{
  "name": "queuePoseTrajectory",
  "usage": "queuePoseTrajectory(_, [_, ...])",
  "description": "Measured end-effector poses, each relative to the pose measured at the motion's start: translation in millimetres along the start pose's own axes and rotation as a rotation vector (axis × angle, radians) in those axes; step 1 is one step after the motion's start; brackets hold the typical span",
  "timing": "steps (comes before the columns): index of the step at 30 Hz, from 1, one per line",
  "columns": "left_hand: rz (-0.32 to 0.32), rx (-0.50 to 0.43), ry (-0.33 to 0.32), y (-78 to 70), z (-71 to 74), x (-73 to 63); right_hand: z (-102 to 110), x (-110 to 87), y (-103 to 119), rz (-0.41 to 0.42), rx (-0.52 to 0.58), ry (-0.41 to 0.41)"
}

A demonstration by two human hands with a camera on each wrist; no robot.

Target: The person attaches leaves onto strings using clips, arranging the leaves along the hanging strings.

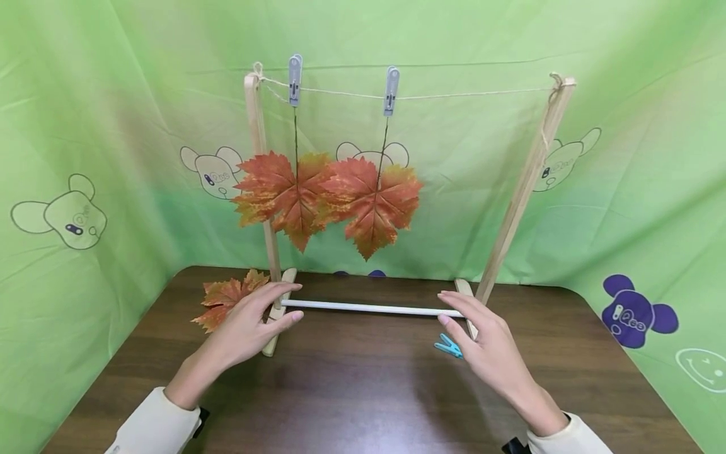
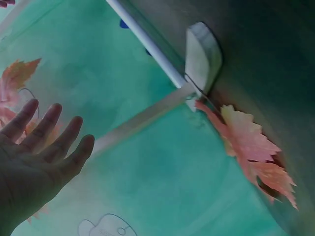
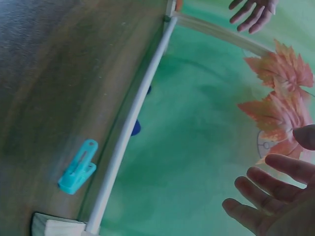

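My left hand [image 1: 247,325] hovers over the table by the stand's left foot, fingers relaxed, holding nothing. A loose autumn leaf [image 1: 218,301] lies behind it, partly covered by the hand in the head view. On the other side my right hand [image 1: 488,340] hangs near the right foot, also relaxed and bare. Just beside its thumb lies a blue clothespin [image 1: 449,346] on the table. Two orange-red leaves, a left one [image 1: 283,198] and a right one [image 1: 374,202], hang by their stems from a left grey clothespin [image 1: 295,81] and a right grey clothespin [image 1: 391,91].
Two wooden posts, left [image 1: 258,126] and right [image 1: 527,189], carry a string [image 1: 454,96] between their tops. A white rod [image 1: 368,308] joins their feet low over the brown table [image 1: 351,391]. Green printed cloth [image 1: 136,126] surrounds the table at the back and sides.
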State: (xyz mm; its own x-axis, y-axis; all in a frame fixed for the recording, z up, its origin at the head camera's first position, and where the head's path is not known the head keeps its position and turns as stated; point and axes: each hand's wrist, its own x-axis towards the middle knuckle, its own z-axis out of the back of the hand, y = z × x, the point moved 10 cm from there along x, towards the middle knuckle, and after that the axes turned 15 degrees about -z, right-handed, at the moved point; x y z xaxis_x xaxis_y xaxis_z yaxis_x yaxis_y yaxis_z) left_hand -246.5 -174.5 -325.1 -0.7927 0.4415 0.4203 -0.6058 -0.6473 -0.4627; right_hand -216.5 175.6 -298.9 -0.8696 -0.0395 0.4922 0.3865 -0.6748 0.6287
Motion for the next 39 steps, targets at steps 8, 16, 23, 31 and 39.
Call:
queuePoseTrajectory(8, [0.035,0.046,0.042,13.6,-2.1,-13.9,-11.8,-6.4,-9.7,-0.031,-0.049,0.034])
queuePoseTrajectory(16, [0.065,0.035,0.08,26.7,-2.1,-23.3,-18.8,-9.5,-14.5,-0.024,-0.066,0.04])
queuePoseTrajectory(23, [0.071,0.052,0.098,40.0,0.6,-29.7,-22.1,-9.7,-18.5,-0.034,-0.089,0.047])
queuePoseTrajectory(31, [0.091,0.023,0.132,58.0,0.4,-34.2,-25.9,-9.5,-22.5,-0.044,-0.114,0.061])
queuePoseTrajectory(39, [0.07,0.004,0.138,76.3,0.9,-32.2,-27.3,-7.0,-25.8,-0.051,-0.13,0.069])
